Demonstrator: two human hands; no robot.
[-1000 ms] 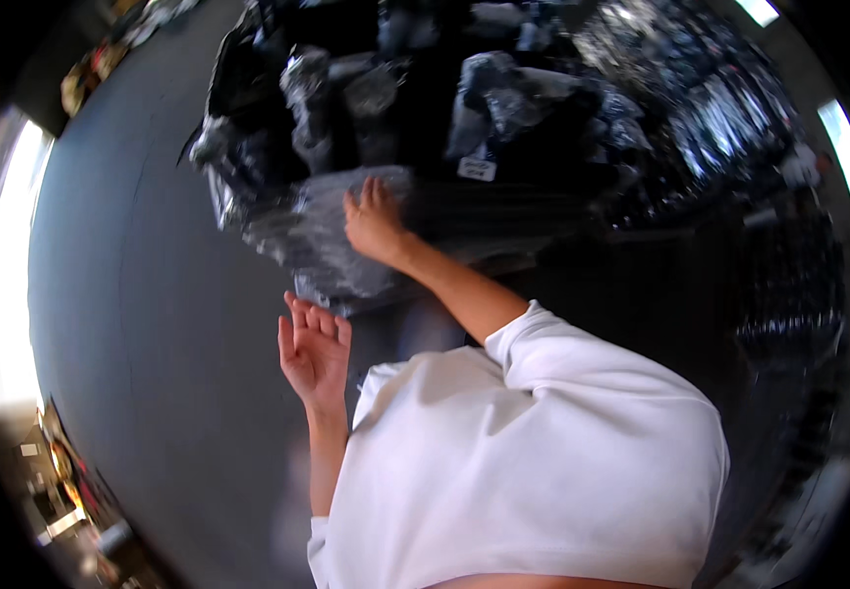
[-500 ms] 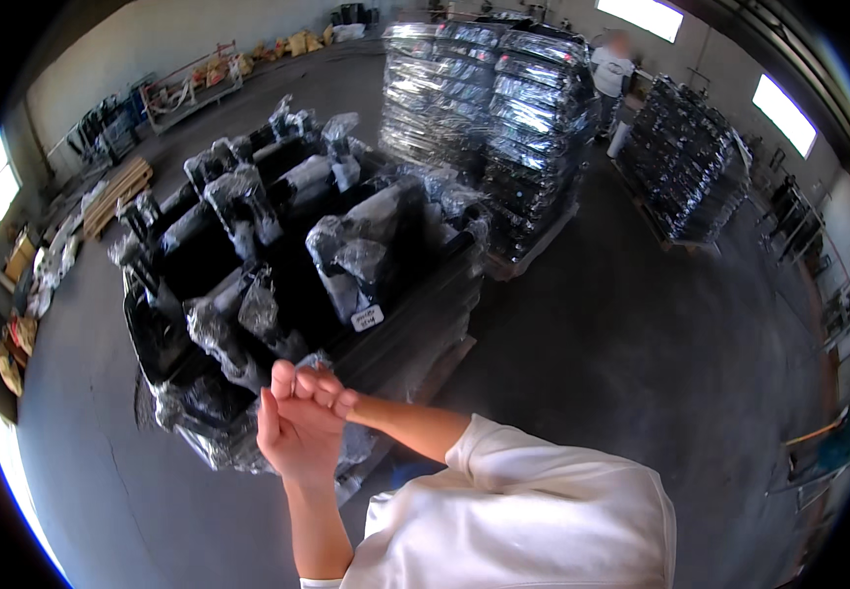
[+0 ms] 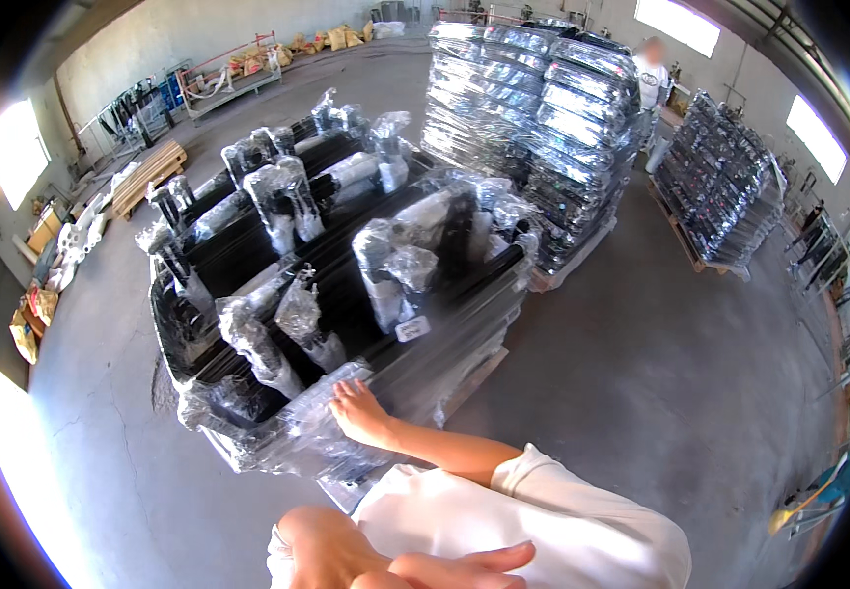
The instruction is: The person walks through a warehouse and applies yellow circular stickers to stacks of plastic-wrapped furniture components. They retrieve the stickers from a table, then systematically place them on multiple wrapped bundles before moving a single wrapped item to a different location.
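Note:
My right hand (image 3: pixel 361 412) rests on bunched clear stretch film (image 3: pixel 319 404) at the near edge of a wrapped pallet load. Its fingers lie against the film, a little apart. My left hand (image 3: pixel 459 571) is low in front of my white shirt, with fingers stretched to the right and nothing visible in them; the lower picture edge cuts part of it off. The load (image 3: pixel 331 265) consists of long black parts whose upright ends are covered in clear plastic. A small white label (image 3: pixel 412 329) is on its near right side, and film stretches tautly along that side.
A tall film-wrapped stack (image 3: pixel 533 128) stands on a pallet behind the load, with a person (image 3: pixel 651 83) beyond it. Another wrapped pallet load (image 3: pixel 719 187) is farther right. Wooden pallets (image 3: pixel 150 177) and a metal cart (image 3: pixel 233 83) are at the back left.
My left hand has dropped from in front of the load's near edge down to my body, and its fingers have straightened. My right hand now shows on the film. The whole view has shifted.

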